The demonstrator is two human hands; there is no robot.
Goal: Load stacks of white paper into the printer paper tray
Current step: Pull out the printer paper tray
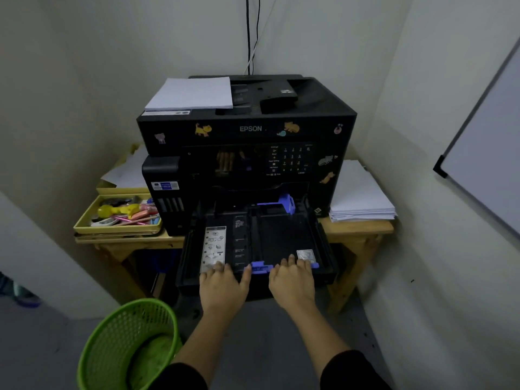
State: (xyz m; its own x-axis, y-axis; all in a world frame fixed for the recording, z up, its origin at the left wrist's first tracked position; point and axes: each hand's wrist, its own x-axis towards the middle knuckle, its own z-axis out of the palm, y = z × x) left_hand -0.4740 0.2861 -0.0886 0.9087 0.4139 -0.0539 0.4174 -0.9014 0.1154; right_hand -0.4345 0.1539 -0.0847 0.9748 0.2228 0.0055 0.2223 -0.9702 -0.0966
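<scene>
A black Epson printer (pixel 247 130) stands on a small wooden table (pixel 357 229). Its black paper tray (pixel 284 237) is pulled out toward me, with blue guides and no paper in it. My left hand (pixel 225 285) and my right hand (pixel 292 280) both rest on the tray's front edge, fingers curled over the rim. One stack of white paper (pixel 191 94) lies on top of the printer at the left. A second stack of white paper (pixel 360 195) lies on the table to the printer's right.
A yellow tray (pixel 84 225) of pens and small items sits left of the printer, loose sheets behind it. A green mesh basket (pixel 126 344) stands on the floor at lower left. Walls close in on both sides, with a whiteboard (pixel 489 153) at right.
</scene>
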